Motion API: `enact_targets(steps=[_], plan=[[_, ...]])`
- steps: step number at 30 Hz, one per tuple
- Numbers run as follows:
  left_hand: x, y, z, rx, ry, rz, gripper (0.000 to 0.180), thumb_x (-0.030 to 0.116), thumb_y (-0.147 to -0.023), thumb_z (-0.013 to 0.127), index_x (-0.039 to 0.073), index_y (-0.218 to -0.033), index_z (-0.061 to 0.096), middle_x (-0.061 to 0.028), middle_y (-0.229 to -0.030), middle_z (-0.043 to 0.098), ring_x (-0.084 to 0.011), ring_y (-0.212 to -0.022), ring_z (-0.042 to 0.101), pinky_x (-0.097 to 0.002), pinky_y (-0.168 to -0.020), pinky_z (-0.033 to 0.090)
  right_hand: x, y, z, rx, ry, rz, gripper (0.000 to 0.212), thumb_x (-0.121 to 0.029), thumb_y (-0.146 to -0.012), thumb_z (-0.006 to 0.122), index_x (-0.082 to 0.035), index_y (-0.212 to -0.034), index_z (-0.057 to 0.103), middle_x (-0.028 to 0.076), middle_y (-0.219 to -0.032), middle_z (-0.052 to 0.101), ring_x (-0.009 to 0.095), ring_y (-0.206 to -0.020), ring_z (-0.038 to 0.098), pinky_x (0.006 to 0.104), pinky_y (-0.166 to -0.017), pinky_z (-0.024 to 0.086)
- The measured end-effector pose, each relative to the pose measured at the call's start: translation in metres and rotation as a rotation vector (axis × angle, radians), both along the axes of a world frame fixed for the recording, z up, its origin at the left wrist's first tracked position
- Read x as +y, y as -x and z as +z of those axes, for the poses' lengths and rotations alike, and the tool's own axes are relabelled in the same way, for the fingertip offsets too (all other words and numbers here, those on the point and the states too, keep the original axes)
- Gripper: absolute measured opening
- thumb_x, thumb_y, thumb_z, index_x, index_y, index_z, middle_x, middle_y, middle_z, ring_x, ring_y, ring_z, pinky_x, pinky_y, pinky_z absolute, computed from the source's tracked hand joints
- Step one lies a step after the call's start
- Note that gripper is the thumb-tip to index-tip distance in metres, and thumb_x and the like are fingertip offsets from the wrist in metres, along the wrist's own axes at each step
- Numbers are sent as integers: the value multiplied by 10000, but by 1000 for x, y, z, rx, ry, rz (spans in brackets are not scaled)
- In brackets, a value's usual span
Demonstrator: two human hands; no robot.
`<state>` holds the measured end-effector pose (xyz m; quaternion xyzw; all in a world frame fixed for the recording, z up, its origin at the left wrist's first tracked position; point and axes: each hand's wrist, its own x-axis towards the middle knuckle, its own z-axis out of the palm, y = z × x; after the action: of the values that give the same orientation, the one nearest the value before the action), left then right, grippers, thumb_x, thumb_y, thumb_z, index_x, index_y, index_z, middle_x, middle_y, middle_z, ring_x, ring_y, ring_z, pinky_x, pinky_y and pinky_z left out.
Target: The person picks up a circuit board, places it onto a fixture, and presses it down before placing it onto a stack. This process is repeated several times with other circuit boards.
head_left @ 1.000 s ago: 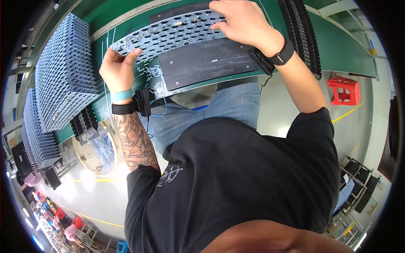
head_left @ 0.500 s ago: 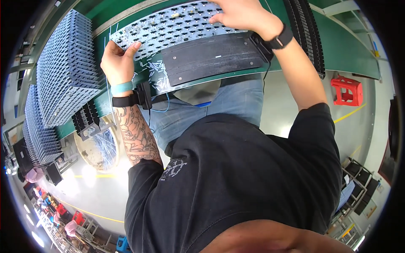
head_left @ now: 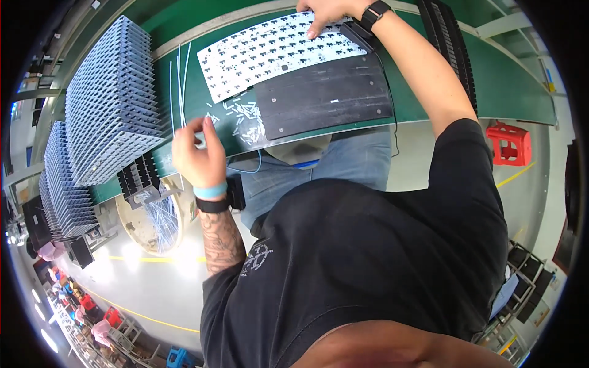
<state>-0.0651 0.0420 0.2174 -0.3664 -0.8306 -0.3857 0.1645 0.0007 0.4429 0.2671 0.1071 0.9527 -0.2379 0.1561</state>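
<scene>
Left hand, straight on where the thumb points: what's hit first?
Probably the stray white pieces just beyond the left hand, then perhaps the white board. Hand height is unclear, so it may pass above.

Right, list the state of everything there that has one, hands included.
Right hand: gripping the board's far edge, thumb on its face.
Left hand: apart from the board, fingers curled; whether it holds anything is unclear.
White board: white face up.
Black plate: lying flat.
Small white pieces: scattered loose.
Tall board stack: piled up.
Round bin: open, thin strands inside.
Red stool: unoccupied.
</scene>
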Motion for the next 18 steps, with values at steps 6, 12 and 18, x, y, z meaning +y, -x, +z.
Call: enact_targets(steps=[6,12,18], plan=[[-28,-13,-5,-54,2,27,7,44,-905,730,39,-903,725,-69,-745,627,-211,-643,539,-347,-578,397,41,30,-12,242,49,-102,602,-303,-681,952,54,-1094,698,130,-918,731,217,-823,663,375,-723,518],[-65,-7,37,-73,-64,167,16,35,-920,727,20,-916,722,-40,-748,632,-149,-622,524,-291,-563,387,92,109,-13,203,182,-390,512,-200,-732,909,38,-1123,681,97,-934,716,190,-848,659,355,-744,526],[-113,30,43,-137,-224,354,89,82,-950,726,-6,-934,726,-25,-813,688,-74,-642,546,-222,-574,402,207,178,-68,359,-200,-191,413,-366,-805,824,-82,-1088,725,136,-1030,730,352,-982,681,453,-830,522]])
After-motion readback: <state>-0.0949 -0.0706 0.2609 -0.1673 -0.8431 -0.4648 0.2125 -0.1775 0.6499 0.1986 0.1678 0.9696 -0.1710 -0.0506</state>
